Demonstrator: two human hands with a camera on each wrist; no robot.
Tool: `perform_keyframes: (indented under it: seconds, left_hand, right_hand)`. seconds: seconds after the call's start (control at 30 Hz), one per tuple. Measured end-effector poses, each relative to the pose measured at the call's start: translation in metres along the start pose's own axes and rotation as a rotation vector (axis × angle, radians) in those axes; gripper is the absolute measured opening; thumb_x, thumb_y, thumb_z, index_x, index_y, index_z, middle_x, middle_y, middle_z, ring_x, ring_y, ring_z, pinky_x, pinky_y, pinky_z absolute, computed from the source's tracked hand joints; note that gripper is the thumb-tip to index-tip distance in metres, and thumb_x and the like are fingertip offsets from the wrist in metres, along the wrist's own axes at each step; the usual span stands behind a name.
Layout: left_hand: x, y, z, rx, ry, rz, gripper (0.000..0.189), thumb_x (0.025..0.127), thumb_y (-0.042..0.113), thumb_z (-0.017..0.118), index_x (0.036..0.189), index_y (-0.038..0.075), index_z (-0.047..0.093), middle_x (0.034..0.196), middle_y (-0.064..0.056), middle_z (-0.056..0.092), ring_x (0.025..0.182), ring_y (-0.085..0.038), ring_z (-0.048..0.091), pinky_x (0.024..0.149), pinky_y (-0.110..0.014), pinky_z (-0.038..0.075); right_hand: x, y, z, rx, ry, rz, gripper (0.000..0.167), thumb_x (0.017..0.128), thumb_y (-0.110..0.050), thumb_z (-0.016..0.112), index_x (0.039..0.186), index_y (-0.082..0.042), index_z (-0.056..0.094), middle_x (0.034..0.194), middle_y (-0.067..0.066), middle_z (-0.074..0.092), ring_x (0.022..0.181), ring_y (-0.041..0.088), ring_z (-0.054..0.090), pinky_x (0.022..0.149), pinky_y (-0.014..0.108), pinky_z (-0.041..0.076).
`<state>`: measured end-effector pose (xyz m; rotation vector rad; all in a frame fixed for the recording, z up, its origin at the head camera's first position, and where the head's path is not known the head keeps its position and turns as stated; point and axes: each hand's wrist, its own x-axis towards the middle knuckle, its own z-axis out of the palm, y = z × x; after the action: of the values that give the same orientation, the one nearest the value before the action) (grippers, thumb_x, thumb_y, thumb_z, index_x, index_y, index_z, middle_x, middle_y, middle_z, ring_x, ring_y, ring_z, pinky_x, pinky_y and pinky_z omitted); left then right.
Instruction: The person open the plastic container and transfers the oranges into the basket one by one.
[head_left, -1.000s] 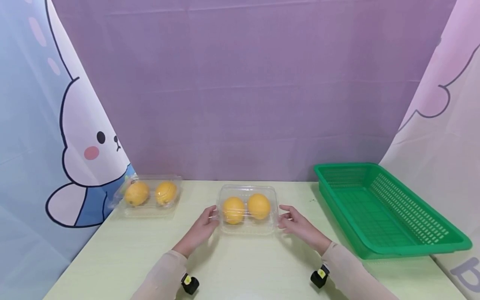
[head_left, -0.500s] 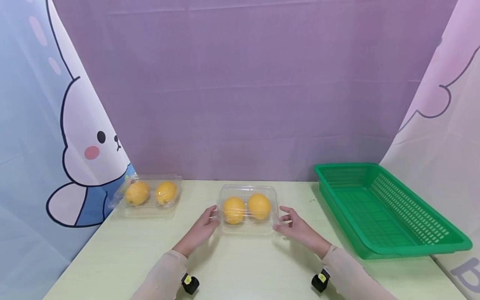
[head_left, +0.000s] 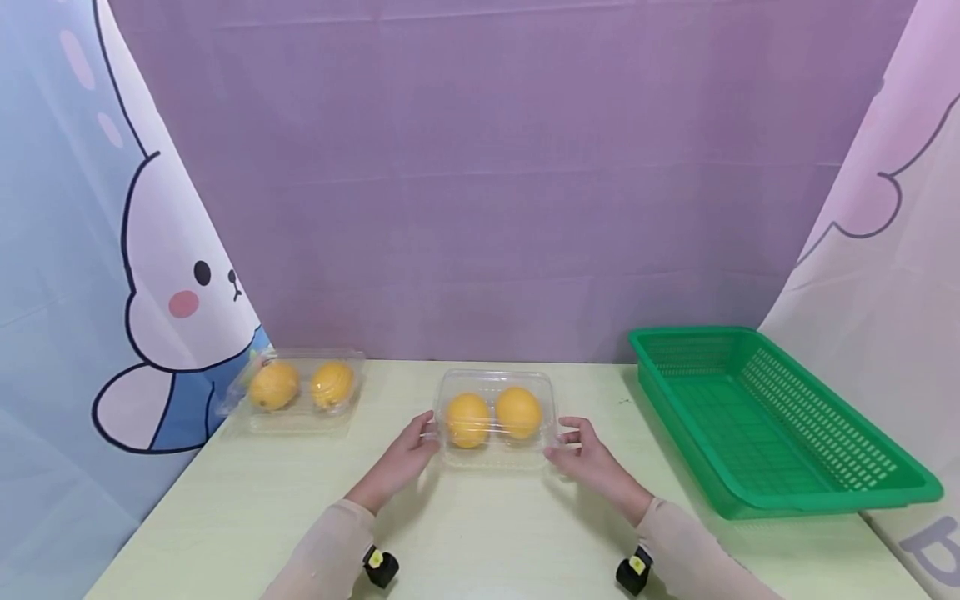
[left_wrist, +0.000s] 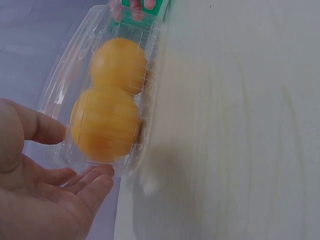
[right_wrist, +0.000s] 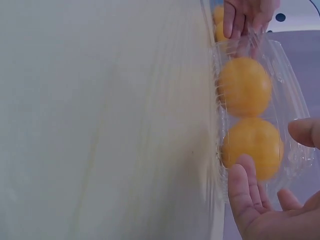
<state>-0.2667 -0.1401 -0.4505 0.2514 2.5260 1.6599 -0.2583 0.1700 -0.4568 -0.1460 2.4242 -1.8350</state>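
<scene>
A clear plastic clamshell box (head_left: 495, 457) with two orange fruits (head_left: 519, 413) inside lies flat at the middle of the table; its lid looks lowered. At its left end my left hand (head_left: 408, 454) spreads loosely extended fingers, their tips touching the plastic. In the left wrist view one finger (left_wrist: 45, 130) reaches the far edge while others lie at the box's end. My right hand (head_left: 596, 462) is at the opposite end, its digits straddling it. The right wrist view has fingertips (right_wrist: 245, 182) in front of the nearer fruit and another digit (right_wrist: 304, 132) apart at the far side.
Another clear clamshell box (head_left: 303, 425), holding two yellow-orange fruits, sits at the left back of the table (head_left: 450, 542). To the right is a green plastic basket (head_left: 720, 475) with perforated sides. Purple cloth (head_left: 480, 183) hangs behind the table.
The right thumb has shifted left onto the box's near corner, and the right forearm has since drifted slightly left. The left hand and both boxes have stayed put.
</scene>
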Motion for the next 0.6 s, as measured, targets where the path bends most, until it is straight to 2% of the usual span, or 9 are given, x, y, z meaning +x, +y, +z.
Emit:
perform_keyframes:
  seconds: [0.13, 0.3, 0.6]
  left_hand:
    - [-0.0002, 0.0004, -0.0005, 0.008, -0.004, 0.000, 0.059, 0.104, 0.016, 0.046, 0.154, -0.007, 0.024, 0.147, -0.027, 0.042, 0.134, -0.044, 0.043, 0.109, -0.057, 0.038]
    - [-0.0008, 0.0000, -0.0010, 0.011, -0.009, 0.016, 0.059, 0.104, 0.016, 0.046, 0.153, -0.008, 0.025, 0.147, -0.027, 0.043, 0.134, -0.044, 0.042, 0.110, -0.056, 0.036]
    - [-0.0011, 0.0010, -0.0017, 0.006, -0.009, 0.010, 0.059, 0.104, 0.016, 0.047, 0.154, -0.007, 0.025, 0.147, -0.026, 0.043, 0.135, -0.043, 0.042, 0.111, -0.056, 0.036]
  right_hand:
    - [-0.0017, -0.0006, 0.0039, 0.044, 0.018, -0.010, 0.049, 0.094, -0.010, 0.068, 0.129, 0.004, 0.036, 0.120, 0.022, 0.044, 0.092, 0.027, 0.061, 0.077, 0.043, 0.058]
    - [-0.0027, -0.0006, 0.0035, 0.075, 0.013, 0.020, 0.038, 0.095, -0.012, 0.067, 0.118, 0.000, 0.039, 0.118, 0.018, 0.042, 0.094, 0.024, 0.063, 0.083, 0.040, 0.058]
    - [-0.0032, 0.0028, 0.0021, 0.127, -0.022, 0.013, 0.034, 0.096, -0.013, 0.064, 0.117, 0.003, 0.043, 0.118, 0.018, 0.043, 0.098, 0.025, 0.062, 0.085, 0.038, 0.057]
